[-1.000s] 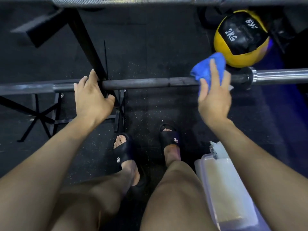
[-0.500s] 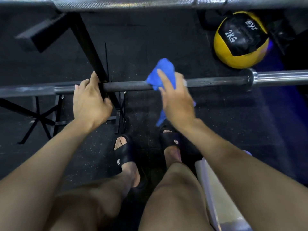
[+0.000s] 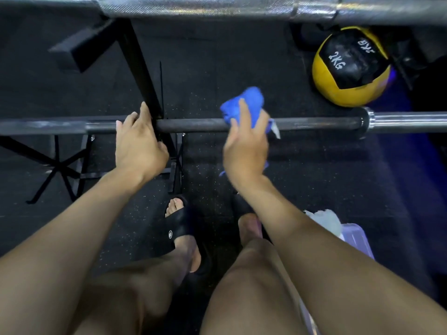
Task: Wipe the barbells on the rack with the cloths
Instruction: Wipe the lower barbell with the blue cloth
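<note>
**Blue cloth on the lower bar**

We see the blue cloth point(image 3: 244, 105) bunched over the dark shaft of the lower barbell point(image 3: 193, 124), which runs level across the view. The right hand point(image 3: 244, 143) presses the cloth onto the bar, its fingers draped over the fabric and curled around it; a tail of cloth hangs out below the palm, and a pale tag (too blurred to read) sticks out on the far side of the hand. To the left of that grip, well apart along the same bar, the left hand point(image 3: 140, 143) holds the shaft with its fingers wrapped over the top, just where the black rack upright point(image 3: 140, 66) crosses. Right of the cloth, the shaft ends at a collar and a shiny sleeve. Beyond the grip, a yellow and black medicine ball point(image 3: 350, 68) marked 2KG lies on the dark floor point(image 3: 217, 64), and a second, silver barbell point(image 3: 193, 7) spans the top. Nearer us, below the right forearm, sits a clear plastic box point(image 3: 358, 238).
</note>
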